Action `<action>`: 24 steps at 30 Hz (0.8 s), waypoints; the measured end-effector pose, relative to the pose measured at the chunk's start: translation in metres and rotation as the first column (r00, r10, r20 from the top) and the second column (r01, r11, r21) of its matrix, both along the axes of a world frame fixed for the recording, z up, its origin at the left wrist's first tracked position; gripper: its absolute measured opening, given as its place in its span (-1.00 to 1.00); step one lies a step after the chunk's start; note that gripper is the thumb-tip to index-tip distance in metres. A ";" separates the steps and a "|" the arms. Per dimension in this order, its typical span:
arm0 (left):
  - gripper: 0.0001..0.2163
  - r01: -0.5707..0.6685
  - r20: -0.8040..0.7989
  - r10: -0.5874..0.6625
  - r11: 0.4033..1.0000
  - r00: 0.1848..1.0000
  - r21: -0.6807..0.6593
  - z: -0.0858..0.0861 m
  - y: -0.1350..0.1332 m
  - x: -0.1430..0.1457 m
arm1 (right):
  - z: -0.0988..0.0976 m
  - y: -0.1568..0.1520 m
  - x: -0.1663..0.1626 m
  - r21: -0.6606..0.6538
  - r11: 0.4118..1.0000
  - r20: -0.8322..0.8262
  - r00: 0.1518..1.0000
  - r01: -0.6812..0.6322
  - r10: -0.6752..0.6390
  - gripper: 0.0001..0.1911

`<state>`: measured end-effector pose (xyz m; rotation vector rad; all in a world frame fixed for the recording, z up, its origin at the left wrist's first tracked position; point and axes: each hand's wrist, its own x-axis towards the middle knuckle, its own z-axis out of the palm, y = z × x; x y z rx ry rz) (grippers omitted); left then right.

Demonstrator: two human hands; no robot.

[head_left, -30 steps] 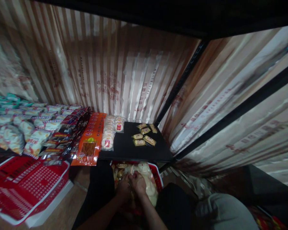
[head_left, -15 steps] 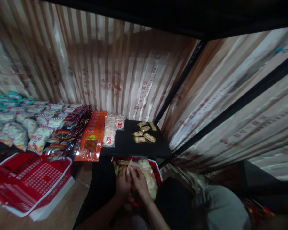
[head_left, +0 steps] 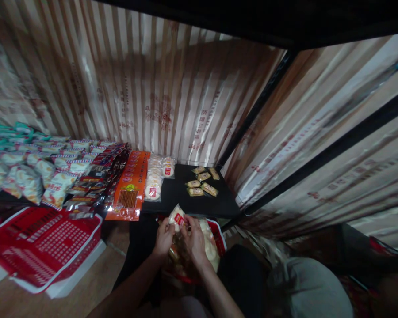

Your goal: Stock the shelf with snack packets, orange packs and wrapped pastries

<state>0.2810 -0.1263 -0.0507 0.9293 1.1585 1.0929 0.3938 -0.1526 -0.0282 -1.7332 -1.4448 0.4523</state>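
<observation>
Between both my hands is a packet of white rice crackers (head_left: 177,218) with a red label facing up. My left hand (head_left: 164,240) pinches its left side, and my right hand (head_left: 194,240) grips the right side. Below them, between my knees, a red basket (head_left: 220,236) holds large pale bags (head_left: 209,243) and some gold-wrapped pieces. Ahead on the black shelf (head_left: 185,208) lie similar rice cracker packets (head_left: 153,187) in a stack, with one more packet (head_left: 168,168) beside it. Several small yellow-wrapped snacks (head_left: 199,181) are loose to their right.
Left of the crackers are an orange snack bag (head_left: 130,185), dark packets (head_left: 101,172) and rows of white snack bags (head_left: 58,187). Another red basket (head_left: 58,247) stands at lower left. Black frame bars (head_left: 318,154) cross the right side before a curtain (head_left: 185,101). A grey-clothed knee (head_left: 313,287) is at lower right.
My hands have moved up and slightly apart, lifting the rice cracker packet above the basket's rim with its red label now showing. The view has shifted slightly.
</observation>
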 end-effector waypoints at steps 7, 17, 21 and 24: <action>-0.72 -0.079 0.301 0.123 0.985 0.946 -0.152 0.018 0.017 0.000 | 0.005 0.013 0.006 0.064 0.982 -0.062 0.983 0.178 -0.174 -0.38; -0.74 -0.052 0.598 0.193 0.968 0.778 -0.244 0.039 0.017 0.020 | 0.003 0.025 -0.009 -0.099 0.991 -0.802 0.583 0.087 -0.131 -0.63; -0.73 -0.051 0.503 0.234 0.935 0.832 -0.351 0.024 0.018 0.028 | 0.009 0.029 -0.009 -0.091 0.986 -0.863 0.483 0.141 -0.149 -0.60; -0.73 -0.053 0.440 0.241 0.916 0.865 -0.398 0.017 0.024 0.032 | 0.011 0.037 -0.005 -0.103 0.988 -0.857 0.493 0.116 -0.147 -0.52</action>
